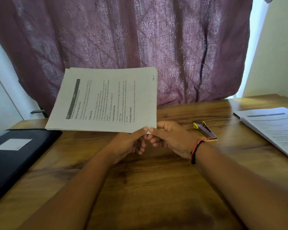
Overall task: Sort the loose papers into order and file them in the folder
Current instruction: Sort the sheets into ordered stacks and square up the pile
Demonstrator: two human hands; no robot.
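A stack of printed papers is held up above the wooden table, turned sideways so its text runs vertically. My left hand pinches the stack's near right corner, thumb on top. Right beside it, my right hand pinches the same corner, its thumb tip almost meeting the left one. A black folder with a white label lies closed on the table at the left. A second pile of printed papers lies flat at the right edge of the table.
A stapler with yellow ends lies on the wooden table just right of my right hand. A purple patterned curtain hangs behind the table. A pale wall stands at the right.
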